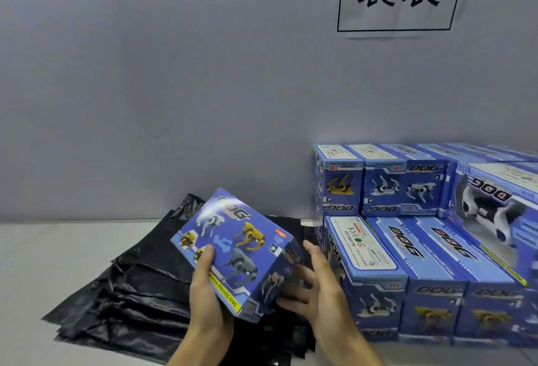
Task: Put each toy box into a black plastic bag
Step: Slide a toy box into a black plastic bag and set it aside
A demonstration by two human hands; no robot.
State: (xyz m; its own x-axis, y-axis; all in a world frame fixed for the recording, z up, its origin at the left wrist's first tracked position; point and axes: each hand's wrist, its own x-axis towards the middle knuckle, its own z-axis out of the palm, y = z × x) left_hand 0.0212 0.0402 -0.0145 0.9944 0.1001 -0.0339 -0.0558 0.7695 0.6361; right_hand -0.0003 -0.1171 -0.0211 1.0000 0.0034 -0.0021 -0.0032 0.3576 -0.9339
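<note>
1. The left hand grips the near left edge of a blue box, thumb curled over its top face.
2. The right hand cups the box's right end, fingers curled under it.
3. The box is held tilted above the pile of black bags lying at the table's middle.
4. Stacked boxes fill the table's right side, against the wall.

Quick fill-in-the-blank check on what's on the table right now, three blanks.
1. The left hand and right hand hold one ____ toy box tilted above the pile.
2. The plastic bags under it are ____ in colour.
3. The stacked toy boxes stand on the person's ____ side.

Missing words: blue; black; right
</note>
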